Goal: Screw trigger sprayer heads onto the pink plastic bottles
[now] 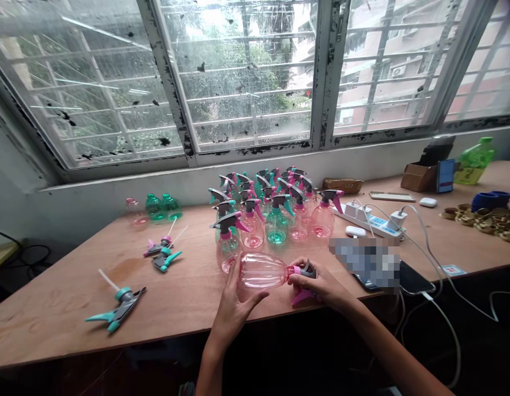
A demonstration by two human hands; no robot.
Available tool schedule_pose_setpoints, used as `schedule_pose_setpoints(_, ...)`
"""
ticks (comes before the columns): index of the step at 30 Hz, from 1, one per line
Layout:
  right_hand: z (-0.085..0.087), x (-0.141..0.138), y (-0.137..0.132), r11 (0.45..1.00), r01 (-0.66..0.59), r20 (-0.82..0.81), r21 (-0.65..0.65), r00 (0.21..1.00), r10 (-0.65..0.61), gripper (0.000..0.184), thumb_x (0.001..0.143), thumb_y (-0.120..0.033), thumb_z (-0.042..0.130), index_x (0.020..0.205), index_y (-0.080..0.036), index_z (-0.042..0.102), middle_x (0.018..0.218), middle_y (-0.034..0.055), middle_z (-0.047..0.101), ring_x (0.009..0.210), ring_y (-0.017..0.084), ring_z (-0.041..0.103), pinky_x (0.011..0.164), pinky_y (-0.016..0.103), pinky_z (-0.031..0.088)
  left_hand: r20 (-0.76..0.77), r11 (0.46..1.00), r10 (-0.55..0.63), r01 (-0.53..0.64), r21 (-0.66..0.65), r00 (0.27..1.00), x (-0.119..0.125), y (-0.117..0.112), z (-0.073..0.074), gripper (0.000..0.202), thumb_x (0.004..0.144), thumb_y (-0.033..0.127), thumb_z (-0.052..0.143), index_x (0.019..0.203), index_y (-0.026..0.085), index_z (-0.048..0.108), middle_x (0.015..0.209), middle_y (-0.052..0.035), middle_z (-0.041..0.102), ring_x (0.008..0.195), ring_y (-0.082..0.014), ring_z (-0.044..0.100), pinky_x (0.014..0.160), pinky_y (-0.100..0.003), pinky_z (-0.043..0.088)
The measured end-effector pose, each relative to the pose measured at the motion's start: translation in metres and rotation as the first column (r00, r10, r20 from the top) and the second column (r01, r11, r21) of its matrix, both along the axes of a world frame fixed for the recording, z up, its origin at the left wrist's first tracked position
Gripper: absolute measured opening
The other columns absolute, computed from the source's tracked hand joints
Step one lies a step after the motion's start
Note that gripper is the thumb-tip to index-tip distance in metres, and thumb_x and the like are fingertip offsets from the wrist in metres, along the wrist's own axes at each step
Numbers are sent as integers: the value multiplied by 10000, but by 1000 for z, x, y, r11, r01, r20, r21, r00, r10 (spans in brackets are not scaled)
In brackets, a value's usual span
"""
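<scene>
A clear pink spray bottle (263, 270) lies on its side in the air over the table's front edge, its base to the left and its neck to the right. My left hand (237, 302) holds the base end, fingers along it and thumb apart below. Closed round the pink collar and grey spray head (308, 269) is my right hand (321, 283); the pink trigger (303, 297) hangs beneath. Just behind stand several capped pink and green spray bottles, among them a green one (277, 225). Part of the spray head is hidden by my right fingers.
Loose spray heads, one teal and grey (122, 308), lie on the left of the wooden table (61, 297). Capless bottles (155, 208) stand behind them. To the right are a power strip (374, 221) with cables, a phone (411, 276) and a cardboard box (415, 175).
</scene>
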State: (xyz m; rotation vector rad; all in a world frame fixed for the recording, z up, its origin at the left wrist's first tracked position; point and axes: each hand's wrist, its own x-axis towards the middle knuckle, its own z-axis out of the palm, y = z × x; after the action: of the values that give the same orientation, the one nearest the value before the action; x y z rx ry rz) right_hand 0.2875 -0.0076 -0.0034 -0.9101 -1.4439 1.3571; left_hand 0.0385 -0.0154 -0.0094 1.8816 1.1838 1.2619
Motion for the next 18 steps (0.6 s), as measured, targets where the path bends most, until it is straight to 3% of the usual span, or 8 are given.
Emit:
schedule_pose_setpoints(4,0,0,0,1000,3,-28,-1,1000,-3,412,793,-537,764,928,-186,597,728,5,683,652,182,630,609,278,461,33,999,-28,27,17,999,2,-1,-1,828,896,326,684,1553,417,190,1642,-24,295,1477,-283,351,1222,-468,286)
schedule_pose_setpoints(9,-3,0,0,1000,-11,1,1,1000,11,405,781,-490,799,950,-179,602,697,-3,680,635,171,619,602,264,449,108,997,-29,36,-66,994,3,-2,-2,1021,816,348,781,1581,345,105,1599,-86,372,1462,-316,373,1217,-484,301)
schedule_pose_setpoints(13,-4,1,0,1000,-9,13,12,1000,9,386,801,-489,784,957,-180,614,685,-9,677,619,161,608,586,253,432,88,995,-51,58,-79,995,1,-1,-2,963,824,371,771,1576,300,175,1580,-111,405,1457,-331,381,1214,-488,306)
schedule_pose_setpoints(18,-7,2,2,1000,8,15,1,1000,-8,393,827,-534,743,963,-187,619,736,7,699,637,170,619,559,249,422,43,999,-32,33,-15,999,2,-2,-2,883,862,340,726,1561,375,187,1615,-65,351,1463,-296,380,1207,-464,322)
